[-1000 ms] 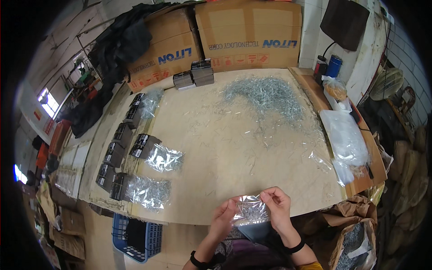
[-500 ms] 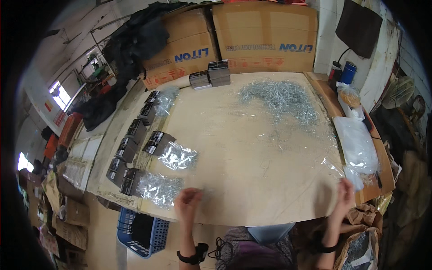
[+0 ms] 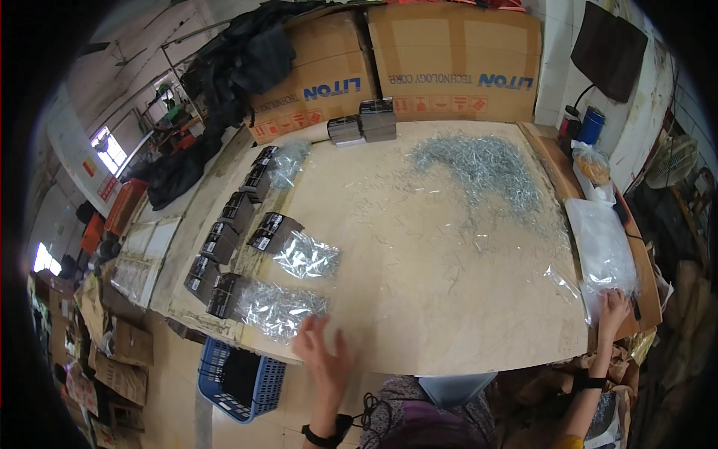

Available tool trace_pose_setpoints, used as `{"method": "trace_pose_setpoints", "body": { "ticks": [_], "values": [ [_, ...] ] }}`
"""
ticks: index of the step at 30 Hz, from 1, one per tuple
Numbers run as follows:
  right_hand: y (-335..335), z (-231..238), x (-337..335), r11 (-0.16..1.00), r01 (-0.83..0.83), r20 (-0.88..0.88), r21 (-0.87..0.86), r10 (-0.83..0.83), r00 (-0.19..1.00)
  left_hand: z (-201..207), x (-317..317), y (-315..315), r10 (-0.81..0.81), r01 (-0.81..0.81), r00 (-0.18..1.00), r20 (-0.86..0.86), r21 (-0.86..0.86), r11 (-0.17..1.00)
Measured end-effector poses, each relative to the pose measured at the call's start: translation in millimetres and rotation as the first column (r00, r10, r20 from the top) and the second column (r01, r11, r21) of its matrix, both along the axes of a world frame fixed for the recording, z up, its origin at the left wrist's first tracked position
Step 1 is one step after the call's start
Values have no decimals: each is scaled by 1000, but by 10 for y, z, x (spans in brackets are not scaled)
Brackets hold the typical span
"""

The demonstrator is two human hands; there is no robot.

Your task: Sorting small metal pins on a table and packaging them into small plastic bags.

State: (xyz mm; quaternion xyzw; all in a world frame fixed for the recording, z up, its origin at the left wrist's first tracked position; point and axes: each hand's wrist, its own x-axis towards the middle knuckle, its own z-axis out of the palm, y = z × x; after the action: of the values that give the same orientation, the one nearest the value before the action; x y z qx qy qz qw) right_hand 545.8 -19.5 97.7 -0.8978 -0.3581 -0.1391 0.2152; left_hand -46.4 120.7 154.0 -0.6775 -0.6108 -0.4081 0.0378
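A filled clear bag [image 3: 280, 308] of shiny metal bits is seen crinkled and glinting near the table's [image 3: 419, 299] front-left edge, beside small dark boxes [image 3: 224, 293]. Bare tabletop is left open between the hands. The left hand [image 3: 323, 352], fingers spread, is held just beside that bag. The right hand [image 3: 613, 308] is laid flat on a stack of empty clear bags [image 3: 600, 251] at the right edge.
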Motion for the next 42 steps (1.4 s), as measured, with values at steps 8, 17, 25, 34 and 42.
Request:
{"method": "trace_pose_setpoints", "body": {
  "ticks": [8,17,25,34,42],
  "values": [
    [351,10,129,977,-156,274,147,111,955,-246,490,-205,-360,370,927,101,-106,923],
    [339,27,-54,987,30,189,160,-60,980,-330,588,-168,-152,152,988,-6,21,988],
    [470,277,-243,970,4,295,245,-78,952,-433,541,-135,-204,208,974,-95,35,978],
    [90,405,-652,925,-3,189,379,-74,979,-370,632,-181,-192,200,974,-116,63,978],
    [-103,274,-849,987,-10,111,161,-8,994,-277,686,-196,-207,215,973,-99,80,973]
  ]
}}
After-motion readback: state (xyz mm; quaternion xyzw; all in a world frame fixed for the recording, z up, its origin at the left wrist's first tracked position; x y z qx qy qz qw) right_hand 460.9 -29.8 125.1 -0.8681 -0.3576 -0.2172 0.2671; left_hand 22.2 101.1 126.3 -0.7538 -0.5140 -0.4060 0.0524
